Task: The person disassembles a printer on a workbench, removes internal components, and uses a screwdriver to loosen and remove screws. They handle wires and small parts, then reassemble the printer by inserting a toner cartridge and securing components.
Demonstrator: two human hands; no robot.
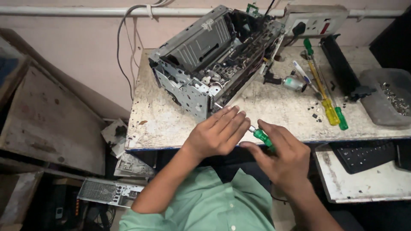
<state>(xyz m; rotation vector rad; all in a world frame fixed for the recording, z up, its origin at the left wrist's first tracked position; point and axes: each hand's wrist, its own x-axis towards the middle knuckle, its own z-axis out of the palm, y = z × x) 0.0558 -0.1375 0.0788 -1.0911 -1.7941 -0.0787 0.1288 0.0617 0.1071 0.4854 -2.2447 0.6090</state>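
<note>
A stripped-down grey metal printer chassis (209, 60) lies tilted on a worn white table (282, 111). My right hand (282, 156) grips the green handle of a screwdriver (262, 137), whose shaft points up-left toward the chassis's lower corner. My left hand (219, 132) lies flat over the shaft near the front table edge, fingers together and touching the tool just below the chassis. The screwdriver's tip is hidden behind my left fingers.
A yellow-handled screwdriver (329, 110) and a green-handled one (341, 119) lie at the right, beside a black roller part (340, 64) and a grey tray of screws (391, 100). A wall socket (314, 21) sits behind. A keyboard (364, 156) rests on a lower shelf. Boards and panels crowd the floor at left.
</note>
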